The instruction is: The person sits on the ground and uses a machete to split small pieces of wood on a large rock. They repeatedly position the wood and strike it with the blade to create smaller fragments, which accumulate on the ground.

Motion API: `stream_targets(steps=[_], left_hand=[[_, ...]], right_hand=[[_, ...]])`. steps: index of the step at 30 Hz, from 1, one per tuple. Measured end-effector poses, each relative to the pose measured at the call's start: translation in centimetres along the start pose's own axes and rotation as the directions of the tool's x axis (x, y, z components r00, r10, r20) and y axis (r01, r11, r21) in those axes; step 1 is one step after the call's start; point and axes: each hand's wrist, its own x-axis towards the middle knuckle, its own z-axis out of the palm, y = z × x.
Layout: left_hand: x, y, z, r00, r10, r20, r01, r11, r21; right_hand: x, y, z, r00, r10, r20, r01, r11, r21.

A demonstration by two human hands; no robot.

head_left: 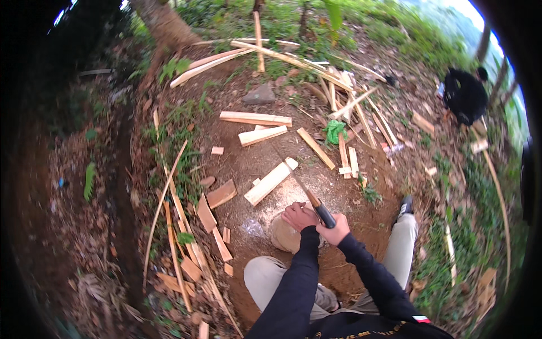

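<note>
Bare soil (345,195) spreads ahead—planks (206,213) edging its left. I see the right hand (335,228) gripping the long-bladed tool (312,198), blade angled forward-left; the left hand (299,216) curls at the stump's (285,236) far edge—whether gripping, I can't tell.

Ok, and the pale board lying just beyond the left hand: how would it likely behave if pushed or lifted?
The pale board would probably stay stiff when lifted, as its long edges look straight. It seems unlikely to roll, given its flat, squared sides. Pushed, it might slide with some drag, since loose pale bits are scattered on the ground around it.
</note>
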Motion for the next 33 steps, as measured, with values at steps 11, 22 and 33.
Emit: stream_targets(steps=[11,22,33], left_hand=[[-1.1,-1.2,1.6,0.988,0.127,-0.083,-0.123,0.991,0.047],[-0.2,-2.3,1.5,0.996,0.087,-0.020,-0.085,0.993,0.085],[-0.1,-1.4,0.6,0.994,0.099,-0.054,-0.094,0.992,0.082]], right_hand=[[0.3,0.2,-1.5,0.998,-0.016,0.058,0.022,0.995,-0.100],[-3.0,0.6,-1.2,0.996,-0.094,0.011,0.094,0.989,-0.118],[-7.1,-2.2,-4.3,0.993,0.048,0.112,-0.050,0.999,0.016]])
